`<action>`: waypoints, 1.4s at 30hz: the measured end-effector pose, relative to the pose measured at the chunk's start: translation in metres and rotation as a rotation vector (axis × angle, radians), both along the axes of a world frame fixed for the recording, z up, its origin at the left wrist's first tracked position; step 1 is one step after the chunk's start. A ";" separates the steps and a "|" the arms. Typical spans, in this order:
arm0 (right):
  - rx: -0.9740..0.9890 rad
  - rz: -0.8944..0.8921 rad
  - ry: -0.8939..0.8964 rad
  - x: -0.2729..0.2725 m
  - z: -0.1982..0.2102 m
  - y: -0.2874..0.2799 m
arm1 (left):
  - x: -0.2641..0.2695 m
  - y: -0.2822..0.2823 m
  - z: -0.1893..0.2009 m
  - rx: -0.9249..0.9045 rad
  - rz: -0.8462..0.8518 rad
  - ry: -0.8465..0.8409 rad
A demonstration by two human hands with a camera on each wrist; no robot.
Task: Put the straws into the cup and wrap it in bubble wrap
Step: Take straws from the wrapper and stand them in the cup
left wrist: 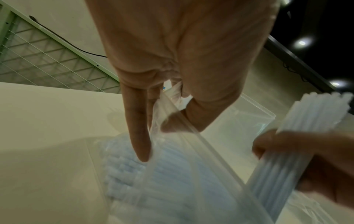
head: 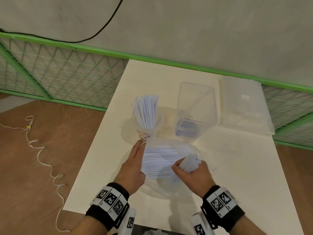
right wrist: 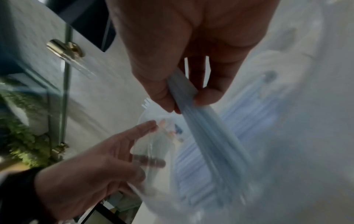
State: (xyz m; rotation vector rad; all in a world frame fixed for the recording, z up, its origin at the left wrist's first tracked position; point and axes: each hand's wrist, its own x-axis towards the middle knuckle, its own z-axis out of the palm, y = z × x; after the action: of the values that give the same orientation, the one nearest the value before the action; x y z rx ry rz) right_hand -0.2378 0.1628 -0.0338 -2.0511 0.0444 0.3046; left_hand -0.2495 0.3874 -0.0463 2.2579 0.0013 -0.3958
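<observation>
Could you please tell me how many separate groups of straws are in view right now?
3: one bunch standing in the cup, one pile in the plastic bag on the table, one bundle gripped in the right hand. Single straws are too blurred to count.

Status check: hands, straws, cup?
Left hand pinches bag open. Right hand grips straw bundle. Cup upright, part-filled. Nothing blocking.
</observation>
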 end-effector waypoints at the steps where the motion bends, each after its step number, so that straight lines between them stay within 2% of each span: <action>1: 0.005 -0.013 -0.017 0.004 0.010 0.001 | 0.000 0.000 0.000 -0.001 0.001 -0.003; 5: 0.131 -0.036 -0.059 0.034 0.072 0.005 | 0.000 0.001 -0.003 -0.026 0.005 0.003; 9: 0.230 -0.032 -0.303 0.075 0.148 0.023 | 0.000 0.003 -0.003 -0.040 0.017 0.033; 13: 0.266 -0.066 -0.445 0.116 0.182 0.056 | -0.001 0.003 0.001 -0.030 0.016 0.033; 16: 0.151 -0.043 -0.448 0.143 0.170 0.081 | -0.001 0.005 0.003 -0.037 0.015 0.034; 20: -0.176 0.146 -0.254 0.161 0.128 0.099 | -0.003 0.011 0.004 -0.040 0.030 0.038; 22: -0.243 0.186 -0.221 0.163 0.111 0.100 | -0.004 0.013 0.003 -0.032 0.041 0.040; 27: -0.174 0.112 -0.341 0.137 0.092 0.095 | -0.004 0.020 0.000 -0.026 0.061 0.044; 32: -0.369 0.261 -0.429 0.101 0.060 0.097 | -0.005 0.025 0.001 -0.033 0.073 0.068; 35: -0.536 0.301 -0.546 0.113 0.041 0.107 | -0.004 0.028 0.000 -0.030 0.063 0.076; 37: -0.565 0.319 -0.590 0.130 0.037 0.115 | -0.004 0.030 0.000 -0.032 0.055 0.070; 42: -0.651 0.411 -0.588 0.168 0.032 0.138 | -0.004 0.036 0.001 -0.031 0.055 0.070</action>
State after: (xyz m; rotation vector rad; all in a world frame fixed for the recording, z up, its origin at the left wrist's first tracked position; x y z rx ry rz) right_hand -0.0696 0.3008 -0.0015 -2.7135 -0.7301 -0.0976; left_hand -0.2534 0.4230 -0.0453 2.2077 0.0929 -0.4416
